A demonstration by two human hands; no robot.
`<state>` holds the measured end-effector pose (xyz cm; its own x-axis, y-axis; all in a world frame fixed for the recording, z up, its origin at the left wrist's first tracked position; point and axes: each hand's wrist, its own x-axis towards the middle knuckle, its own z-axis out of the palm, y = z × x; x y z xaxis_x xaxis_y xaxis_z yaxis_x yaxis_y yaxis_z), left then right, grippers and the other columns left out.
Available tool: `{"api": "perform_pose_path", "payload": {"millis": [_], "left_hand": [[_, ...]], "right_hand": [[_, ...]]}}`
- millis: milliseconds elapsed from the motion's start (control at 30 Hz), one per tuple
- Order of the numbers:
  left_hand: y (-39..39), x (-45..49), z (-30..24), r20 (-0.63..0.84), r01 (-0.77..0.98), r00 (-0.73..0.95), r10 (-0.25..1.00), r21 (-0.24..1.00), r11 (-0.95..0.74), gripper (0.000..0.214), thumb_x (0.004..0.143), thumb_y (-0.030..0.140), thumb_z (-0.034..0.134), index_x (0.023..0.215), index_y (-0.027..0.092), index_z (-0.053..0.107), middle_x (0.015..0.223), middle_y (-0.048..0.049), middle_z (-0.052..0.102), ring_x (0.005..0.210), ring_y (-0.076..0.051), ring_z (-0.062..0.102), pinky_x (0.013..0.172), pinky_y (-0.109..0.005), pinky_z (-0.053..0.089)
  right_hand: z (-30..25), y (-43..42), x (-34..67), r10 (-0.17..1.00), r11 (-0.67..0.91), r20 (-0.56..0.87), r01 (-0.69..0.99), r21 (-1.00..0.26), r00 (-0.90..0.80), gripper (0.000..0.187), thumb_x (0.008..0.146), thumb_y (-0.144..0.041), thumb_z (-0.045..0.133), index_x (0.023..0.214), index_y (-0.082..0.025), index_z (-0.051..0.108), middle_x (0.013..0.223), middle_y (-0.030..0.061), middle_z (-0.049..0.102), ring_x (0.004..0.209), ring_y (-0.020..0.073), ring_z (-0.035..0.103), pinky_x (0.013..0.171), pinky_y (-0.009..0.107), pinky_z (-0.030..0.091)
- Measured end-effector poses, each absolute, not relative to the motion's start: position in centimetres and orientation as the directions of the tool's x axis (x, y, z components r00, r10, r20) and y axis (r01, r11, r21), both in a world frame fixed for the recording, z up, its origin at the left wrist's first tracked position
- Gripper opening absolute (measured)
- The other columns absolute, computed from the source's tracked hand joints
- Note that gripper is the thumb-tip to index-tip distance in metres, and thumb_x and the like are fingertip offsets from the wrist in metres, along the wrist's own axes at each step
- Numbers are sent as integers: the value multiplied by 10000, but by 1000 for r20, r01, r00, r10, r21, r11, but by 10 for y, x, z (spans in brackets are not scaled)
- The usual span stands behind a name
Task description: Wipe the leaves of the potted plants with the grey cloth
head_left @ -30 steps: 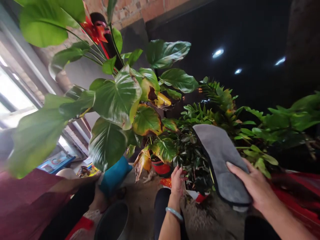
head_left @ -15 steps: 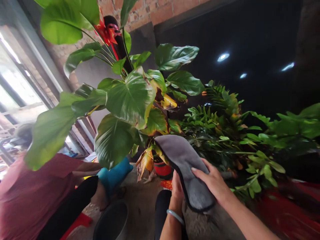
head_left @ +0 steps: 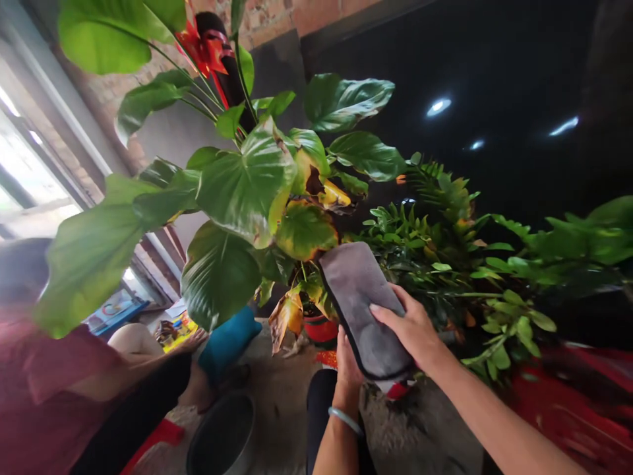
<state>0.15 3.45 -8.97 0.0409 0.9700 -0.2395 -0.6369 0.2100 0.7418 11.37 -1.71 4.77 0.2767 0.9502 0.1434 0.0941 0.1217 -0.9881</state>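
My right hand (head_left: 410,326) grips a folded grey cloth (head_left: 359,303) with a dark edge, thumb on its upper face. The cloth points up-left, with its tip near the lower leaves of a large-leaved potted plant (head_left: 247,188). Some of those leaves are yellowed with brown patches (head_left: 306,231). My left hand (head_left: 347,363), a pale bangle on its wrist, is under the cloth's lower end. Its fingers are mostly hidden behind the cloth. A red pot (head_left: 320,328) shows below the leaves.
A person in a red top (head_left: 54,389) sits at the left, beside a teal object (head_left: 225,343). A dark bucket (head_left: 222,435) stands on the floor in front. Fern-like plants (head_left: 445,244) fill the right. A red ribbon bow (head_left: 202,49) sits high on the plant's pole.
My right hand has carried the cloth leftward from the fern-like plants to the big plant's lower leaves, above my left hand. The view shifted slightly.
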Motion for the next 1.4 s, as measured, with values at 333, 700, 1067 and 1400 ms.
{"api": "perform_pose_path", "payload": {"millis": [333, 700, 1067, 1400], "left_hand": [[50, -5, -95, -422, -628, 39, 906, 694, 351, 478, 613, 623, 663, 795, 181, 677, 860, -117, 706, 904, -306, 660, 806, -393, 500], [-62, 11, -55, -196, -485, -114, 974, 867, 118, 562, 589, 437, 786, 1106, 249, 669, 1259, -72, 636, 1214, -276, 540, 900, -293, 475], [-68, 28, -54, -251, -536, 197, 948, 782, 318, 764, 378, 442, 901, 1074, 205, 692, 932, -84, 734, 880, -275, 682, 840, -361, 517], [-74, 29, -51, -238, -433, 211, 948, 847, 309, 663, 336, 413, 911, 922, 162, 727, 776, -66, 723, 711, -211, 628, 705, -317, 501]], "right_hand": [[-44, -66, 140, 940, -152, -91, 166, -974, 327, 357, 532, -437, 626, 839, -258, 659, 811, 53, 768, 844, 334, 702, 756, 417, 521], [-27, -70, 140, 805, -60, 136, 308, -950, 577, 664, 565, -455, 642, 1186, -228, 582, 1121, 116, 715, 1036, 345, 656, 879, 444, 498], [-41, -101, 115, 852, -91, -146, -134, -987, 503, 531, 491, -366, 618, 1001, -218, 623, 833, 70, 757, 836, 338, 693, 758, 414, 539], [-53, -112, 136, 956, -14, -47, -116, -993, 290, 287, 512, -329, 651, 787, -250, 672, 749, 37, 756, 770, 309, 688, 737, 411, 523]]}}
